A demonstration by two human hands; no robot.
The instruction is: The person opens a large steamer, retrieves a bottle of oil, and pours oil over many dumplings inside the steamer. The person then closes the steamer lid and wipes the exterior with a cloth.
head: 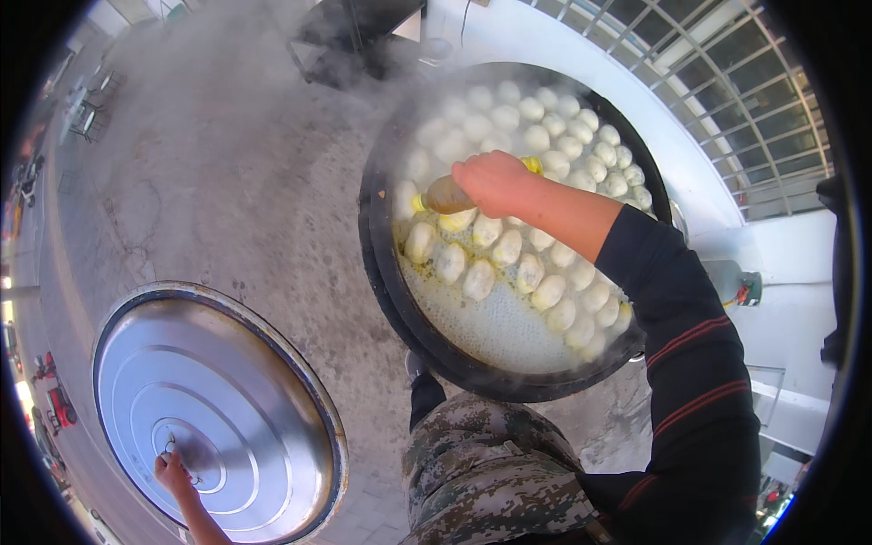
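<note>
My right hand [496, 184] is closed around a plastic squeeze bottle [447, 195] with a yellow cap, tilted over a large round black pan [402, 286]. Rows of pale, rounded dough buns [478, 280] stand in the pan in bubbling liquid, and steam veils the far ones. Yellow liquid lies around the buns near the bottle's cap. Down at the left, my left hand [173, 471] grips the handle of a big round metal lid [225, 409], held away from the pan.
A white wall [579, 54] with a barred window [736, 88] runs behind the pan. A gas cylinder [732, 283] is at the right, beyond my forearm. A dark metal stand [354, 41] is at the top. Concrete ground [286, 225] lies between lid and pan; vehicles are farther left.
</note>
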